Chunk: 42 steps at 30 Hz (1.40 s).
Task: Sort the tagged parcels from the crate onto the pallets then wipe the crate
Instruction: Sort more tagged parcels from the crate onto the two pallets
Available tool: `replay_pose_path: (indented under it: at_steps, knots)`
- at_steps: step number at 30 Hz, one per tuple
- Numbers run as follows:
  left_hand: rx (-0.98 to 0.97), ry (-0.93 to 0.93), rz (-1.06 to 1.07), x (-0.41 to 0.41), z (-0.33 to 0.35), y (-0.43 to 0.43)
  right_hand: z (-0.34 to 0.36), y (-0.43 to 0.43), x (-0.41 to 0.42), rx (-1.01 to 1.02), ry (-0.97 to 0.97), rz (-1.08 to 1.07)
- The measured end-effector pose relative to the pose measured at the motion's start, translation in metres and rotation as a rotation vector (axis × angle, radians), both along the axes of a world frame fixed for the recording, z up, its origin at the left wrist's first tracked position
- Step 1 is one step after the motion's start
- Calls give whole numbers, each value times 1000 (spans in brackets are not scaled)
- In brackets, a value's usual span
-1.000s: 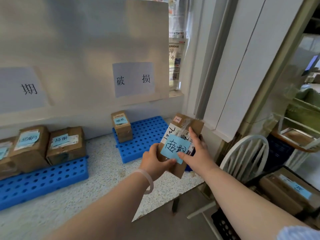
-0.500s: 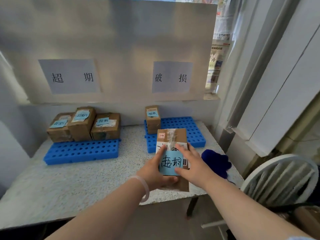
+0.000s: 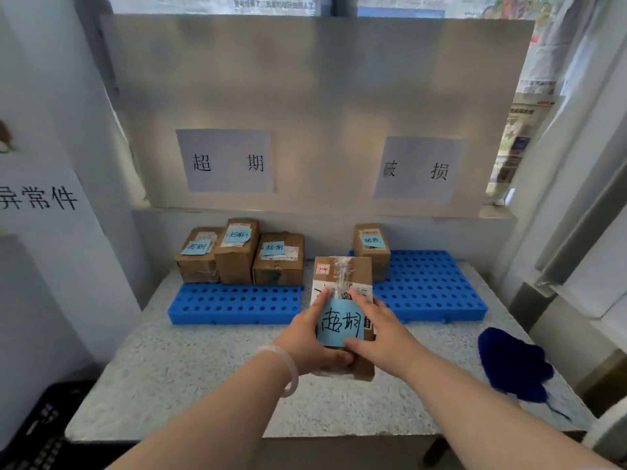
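Gripping parcel (image 3: 342, 276) between left hand (image 3: 308, 337), right hand (image 3: 383, 337), fingers curled round sides, over table (image 3: 203, 368). Move ahead-left of left hand to pallet (image 3: 234, 303) matching tag (image 3: 340, 322); set flat before boxes (image 3: 237, 256) there, tag up.

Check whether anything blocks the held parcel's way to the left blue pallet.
Nothing visible does. The left hand and right hand hold the parcel over bare table; the front rows of the left pallet lie open, with three parcels standing along its back.
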<state>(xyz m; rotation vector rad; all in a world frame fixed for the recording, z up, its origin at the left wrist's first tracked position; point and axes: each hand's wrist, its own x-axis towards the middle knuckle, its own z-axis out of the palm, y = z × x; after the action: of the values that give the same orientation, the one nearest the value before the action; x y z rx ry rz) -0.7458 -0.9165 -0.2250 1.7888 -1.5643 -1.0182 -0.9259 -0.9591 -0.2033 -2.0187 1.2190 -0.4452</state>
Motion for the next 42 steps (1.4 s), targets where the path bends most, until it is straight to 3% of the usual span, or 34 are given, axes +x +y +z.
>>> replay_pose_path:
  at_steps: [7, 17, 29, 36, 42]
  knots:
    - [83, -67, 25, 127, 2, -5, -10, -15, 131, 20, 33, 47]
    - [124, -52, 108, 236, -13, -4, -30, -28, 248, 97, 38, 131]
    - [300, -72, 203, 290, -8, -29, -44, -78, 316, 194, 82, 263]
    - [396, -13, 400, 298, -26, -34, -55, -111, 346, 220, 144, 406]
    - [407, 36, 477, 319, -51, -45, -78, -121, 377, 238, 162, 393]
